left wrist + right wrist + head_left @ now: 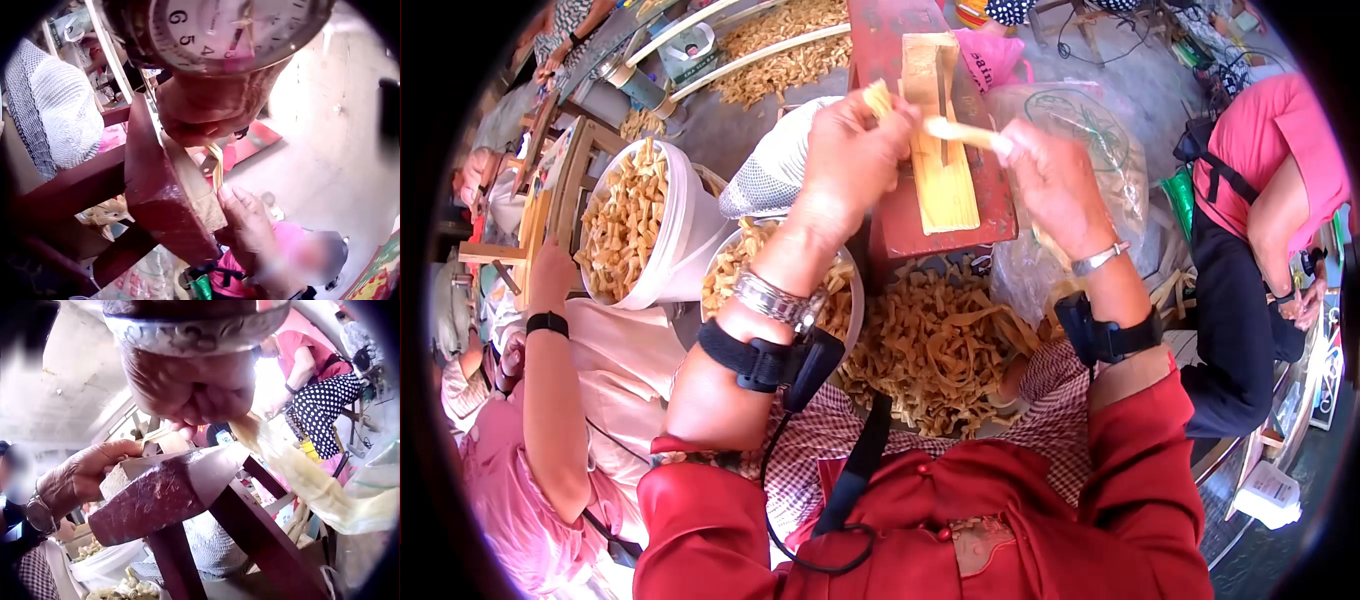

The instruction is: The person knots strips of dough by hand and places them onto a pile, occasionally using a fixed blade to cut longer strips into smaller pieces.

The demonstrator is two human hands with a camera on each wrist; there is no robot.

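Observation:
My left hand pinches one end of a pale yellow strip, and a short yellow tip pokes up above its fingers. Opposite, my right hand grips the strip's other side, so it spans between both hands. In the right wrist view a long, wide tail of pale strip hangs away from the right hand. Below the hands lies a slotted yellow wooden block on a red bench. The left wrist view shows the strip running between the hands close to the bench end.
Several knotted tan pieces fill a white bucket and a smaller tub at left. More lie in a heap below the bench. A clear plastic bag stands at right. People sit at both sides, one in pink trousers.

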